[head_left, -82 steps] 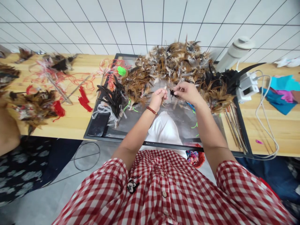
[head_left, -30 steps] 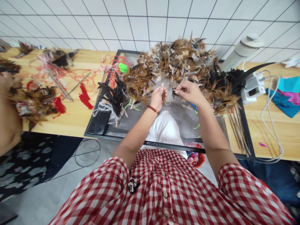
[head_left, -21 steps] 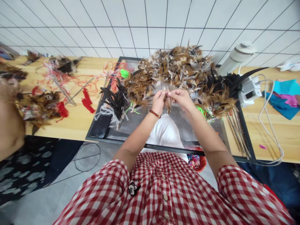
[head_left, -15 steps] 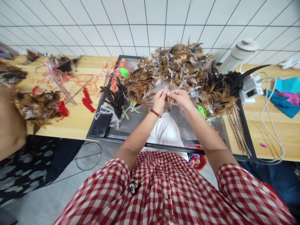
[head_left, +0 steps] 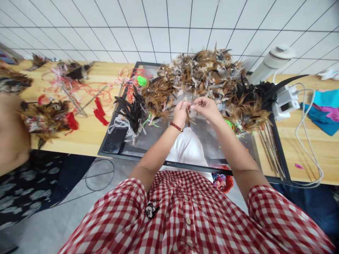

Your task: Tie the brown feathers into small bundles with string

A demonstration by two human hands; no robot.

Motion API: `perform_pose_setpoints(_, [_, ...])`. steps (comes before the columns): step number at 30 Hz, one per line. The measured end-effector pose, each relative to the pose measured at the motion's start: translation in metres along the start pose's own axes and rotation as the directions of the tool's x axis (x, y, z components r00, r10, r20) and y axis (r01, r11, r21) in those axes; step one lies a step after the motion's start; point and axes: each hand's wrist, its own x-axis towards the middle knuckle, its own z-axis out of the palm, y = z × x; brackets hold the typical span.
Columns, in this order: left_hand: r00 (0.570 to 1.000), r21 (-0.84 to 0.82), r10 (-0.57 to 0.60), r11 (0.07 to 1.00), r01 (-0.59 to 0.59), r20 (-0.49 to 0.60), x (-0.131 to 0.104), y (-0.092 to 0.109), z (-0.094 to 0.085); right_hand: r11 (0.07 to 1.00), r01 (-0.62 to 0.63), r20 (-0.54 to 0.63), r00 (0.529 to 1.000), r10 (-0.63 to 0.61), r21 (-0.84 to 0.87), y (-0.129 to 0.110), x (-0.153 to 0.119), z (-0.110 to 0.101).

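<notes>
My left hand [head_left: 180, 114], with a beaded bracelet at the wrist, pinches a small brown feather [head_left: 188, 119] whose tip hangs down past the fingers. Just to its right is my right hand [head_left: 206, 107], thumb and index finger pressed together close to the feather's pale upper end. Whatever those fingertips hold is too small to make out. Behind both hands rises a large heap of brown feathers [head_left: 203, 72]. Black feathers with pale ties [head_left: 132, 113] lie left of my hands. Brown feathers with bright green strings [head_left: 230, 124] lie to the right.
A black-framed glass panel [head_left: 150, 141] lies under the feathers. Thin sticks [head_left: 271, 151], a white adapter [head_left: 287, 102] with a cable and a white bottle [head_left: 275, 61] stand or lie at right. Red tassels [head_left: 100, 112] lie at left, near a co-worker's arm [head_left: 13, 134].
My right hand has drawn slightly away to the right from my left hand, its other fingers lifting. My left hand keeps its pinch on the feather. The view has shifted a little.
</notes>
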Motion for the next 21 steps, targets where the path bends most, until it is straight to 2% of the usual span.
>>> perform_pose_setpoints(2, [0.998,0.031,0.009,0.999,-0.011,0.055,0.002,-0.004,-0.002,0.998,0.027,-0.034,0.999,-0.025,0.049,-0.002,0.0,0.0])
perform_pose_setpoints(7, [0.984,0.106,0.055,0.992,-0.074,0.167,0.003,-0.012,-0.005,0.991,0.032,-0.023,0.999,-0.029,0.133,-0.007,-0.005,0.004])
perform_pose_setpoints(10, [0.984,0.078,0.024,0.996,-0.038,0.178,-0.001,-0.008,-0.004,0.988,0.047,-0.019,0.999,-0.044,0.147,-0.007,-0.006,0.005])
perform_pose_setpoints(15, [0.956,0.025,-0.026,1.0,0.019,0.293,-0.01,0.007,-0.001,0.994,0.057,-0.038,0.998,-0.054,0.096,-0.01,-0.006,0.003])
perform_pose_setpoints(18, [0.957,0.043,-0.031,0.999,0.019,0.287,-0.011,0.009,0.0,0.993,0.065,-0.021,0.998,-0.063,0.102,-0.012,-0.007,0.003])
perform_pose_setpoints(21, [0.979,-0.001,-0.035,0.999,0.036,0.203,-0.008,0.007,0.0,0.994,0.089,-0.039,0.995,-0.087,0.068,-0.012,-0.006,0.0])
